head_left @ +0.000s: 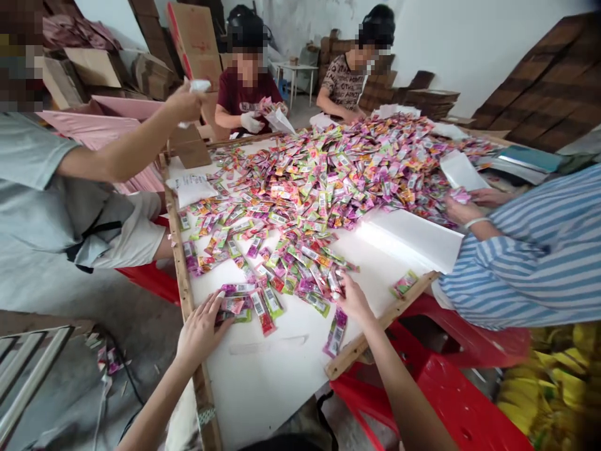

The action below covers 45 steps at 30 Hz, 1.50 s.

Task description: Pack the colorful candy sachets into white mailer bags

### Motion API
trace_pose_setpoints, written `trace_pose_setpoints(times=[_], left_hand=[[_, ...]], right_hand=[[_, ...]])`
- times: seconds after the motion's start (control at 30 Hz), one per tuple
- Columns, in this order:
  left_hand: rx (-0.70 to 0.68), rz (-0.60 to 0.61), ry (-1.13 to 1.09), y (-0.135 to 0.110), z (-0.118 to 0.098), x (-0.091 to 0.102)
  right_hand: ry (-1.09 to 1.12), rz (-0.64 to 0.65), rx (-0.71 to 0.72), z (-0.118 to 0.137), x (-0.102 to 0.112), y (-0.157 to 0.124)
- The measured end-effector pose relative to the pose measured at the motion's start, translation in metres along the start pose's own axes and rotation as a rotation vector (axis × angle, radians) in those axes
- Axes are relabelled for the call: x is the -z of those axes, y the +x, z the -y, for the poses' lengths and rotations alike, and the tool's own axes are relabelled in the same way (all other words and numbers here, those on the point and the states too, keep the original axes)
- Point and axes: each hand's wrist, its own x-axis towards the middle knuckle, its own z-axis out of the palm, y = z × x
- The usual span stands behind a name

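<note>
Small shiny sachets (286, 181) in pink, purple and green, many with barcodes, lie heaped across a white tabletop (263, 388). At the table's left edge, my left hand (204, 329) curves around a few sachets (233, 305), with its thumb and straight fingers on either side of them. My right hand (353, 297) pinches a sachet (335, 283) at the near edge of the heap; its fingertips are partly hidden. Below that hand lies a single purple sachet (335, 332). Between my hands, a pink sachet (262, 312) and a green one (273, 300) lie side by side.
Wooden strips (185, 275) edge the table. A co-worker in a striped sleeve (516, 250) works at right by a white sheet (408, 238). Other people stand left and sit at the far side. A white bag (191, 189) lies at left; red stools (451, 401) stand at right.
</note>
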Motion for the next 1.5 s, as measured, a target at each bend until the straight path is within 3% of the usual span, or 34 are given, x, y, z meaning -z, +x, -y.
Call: trace_pose_setpoints(times=[0.1,0.3,0.43,0.63,0.77,0.87,0.97,1.03,1.1,1.17,1.23,1.4,1.5], left_hand=[[0.027,0.014,-0.004,0.0,0.0,0.002],[-0.004,0.036,-0.014,-0.001,0.007,-0.002],[-0.035,0.033,-0.019,-0.002,0.011,-0.006],[-0.033,0.012,-0.021,-0.005,0.008,-0.005],[0.0,0.029,0.04,-0.002,-0.001,0.001],[-0.007,0.015,0.046,0.008,-0.008,0.008],[-0.096,0.011,-0.101,0.016,-0.012,0.016],[-0.026,0.037,-0.296,0.017,-0.013,0.023],[0.186,0.069,-0.532,0.015,-0.017,0.031],[0.422,0.085,-0.709,0.013,-0.024,0.038],[0.541,0.124,-0.713,0.017,-0.038,0.04],[0.461,0.357,-0.288,0.05,-0.082,0.023],[0.399,0.384,-0.219,0.059,-0.091,0.01]], right_hand=[[0.172,0.022,-0.069,-0.017,0.011,0.001],[0.167,-0.155,-0.186,-0.038,0.026,0.0],[0.099,-0.121,-0.18,-0.024,0.02,0.004],[-0.198,-0.052,-0.154,0.009,0.008,0.008],[-0.158,0.044,-0.159,0.008,0.015,-0.002],[-0.213,0.021,-0.158,0.008,0.016,-0.006],[-0.19,-0.064,-0.112,0.005,0.015,-0.008],[-0.062,-0.151,-0.126,-0.002,0.016,-0.011],[0.151,-0.186,-0.196,-0.008,0.018,-0.017],[0.342,-0.121,-0.251,-0.007,0.02,-0.024],[0.41,-0.069,-0.257,0.004,0.02,-0.024],[0.068,-0.101,-0.192,0.048,0.002,0.01],[-0.17,0.015,-0.124,0.057,-0.01,0.027]])
